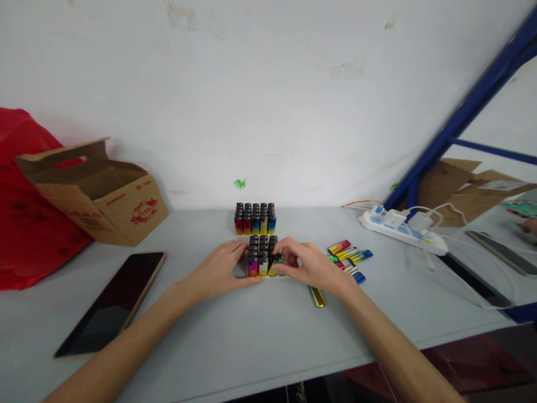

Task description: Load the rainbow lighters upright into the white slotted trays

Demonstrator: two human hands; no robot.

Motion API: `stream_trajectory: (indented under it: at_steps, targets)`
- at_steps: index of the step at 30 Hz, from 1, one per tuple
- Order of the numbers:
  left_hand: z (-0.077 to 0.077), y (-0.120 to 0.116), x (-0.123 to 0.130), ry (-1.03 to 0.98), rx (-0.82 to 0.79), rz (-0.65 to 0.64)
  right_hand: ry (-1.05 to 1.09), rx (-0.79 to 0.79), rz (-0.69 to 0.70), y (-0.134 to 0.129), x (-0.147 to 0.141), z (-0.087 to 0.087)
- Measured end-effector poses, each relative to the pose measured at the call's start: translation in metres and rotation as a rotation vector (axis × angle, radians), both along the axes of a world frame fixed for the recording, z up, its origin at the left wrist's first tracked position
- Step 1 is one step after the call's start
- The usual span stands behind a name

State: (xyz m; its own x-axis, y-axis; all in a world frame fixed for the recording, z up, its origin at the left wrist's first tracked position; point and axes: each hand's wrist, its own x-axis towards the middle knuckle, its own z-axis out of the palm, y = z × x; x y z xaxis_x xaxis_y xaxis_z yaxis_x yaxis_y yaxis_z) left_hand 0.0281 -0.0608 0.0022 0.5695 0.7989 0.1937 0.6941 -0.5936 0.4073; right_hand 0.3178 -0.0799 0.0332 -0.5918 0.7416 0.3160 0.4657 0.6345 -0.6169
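Note:
Several upright cigarette lighters (263, 267) with black tops and colored bodies stand in tight rows in front of me. My left hand (218, 271) is curled against the left side of this front group, its thumb along the bottom front edge and its fingertips partly hidden behind the lighters. At the group's right front corner, my right hand (308, 264) pinches a yellow-green lighter (277, 263) between thumb and fingers. That lighter tilts slightly beside its neighbors. A pale edge shows under the front row. Under my right wrist lies a single gold-yellow lighter (318, 296).
Behind stands another block of lighters (255, 225). Loose colored lighters (348, 254) lie right. A tablet (115, 302), open carton (126, 210) and red bag (33, 224) are left. A power strip (403, 232) with cables lies by a blue frame (457, 117); beyond it a person's hand (529, 225) shows.

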Motion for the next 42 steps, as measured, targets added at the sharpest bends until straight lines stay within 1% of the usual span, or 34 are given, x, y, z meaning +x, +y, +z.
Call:
stream_trajectory:
  at_steps: [7, 12, 18, 24, 26, 28, 31, 32, 34, 36, 38, 42]
  targets:
    - [-0.001, 0.000, -0.001, -0.028, 0.003, -0.008, -0.059, -0.005, 0.022, -0.004, 0.002, 0.008]
    - [-0.003, 0.002, -0.003, -0.026, 0.015, -0.015, -0.077, 0.018, 0.014, -0.002, 0.000, 0.005]
    - [-0.007, 0.005, -0.005, -0.008, 0.028, 0.008, -0.101, 0.012, 0.009, -0.001, 0.001, 0.004]
    - [-0.006, 0.005, -0.005, -0.007, 0.020, 0.018, -0.150, 0.047, 0.049, -0.004, -0.005, 0.002]
    - [-0.007, 0.006, -0.006, -0.007, 0.019, 0.020, -0.132, 0.044, 0.038, -0.004, -0.004, 0.004]
    - [-0.009, 0.007, -0.006, -0.015, 0.025, 0.021, -0.065, 0.043, -0.019, 0.000, 0.003, 0.010]
    - [-0.013, 0.009, -0.008, -0.014, 0.046, 0.028, 0.091, 0.117, -0.204, 0.011, 0.030, 0.021]
    - [-0.014, 0.010, -0.008, -0.011, 0.057, 0.031, 0.129, 0.149, -0.279, 0.015, 0.044, 0.024]
    - [-0.016, 0.011, -0.009, -0.009, 0.081, 0.034, 0.137, 0.182, -0.391, 0.020, 0.075, 0.026]
    - [-0.017, 0.012, -0.009, -0.016, 0.101, 0.033, 0.080, 0.183, -0.431, 0.020, 0.109, 0.022]
    - [-0.018, 0.013, -0.008, -0.020, 0.101, 0.030, 0.009, 0.156, -0.450, 0.015, 0.142, 0.012]
    - [-0.016, 0.012, -0.006, -0.033, 0.071, 0.029, -0.103, 0.016, -0.499, -0.002, 0.194, -0.008]
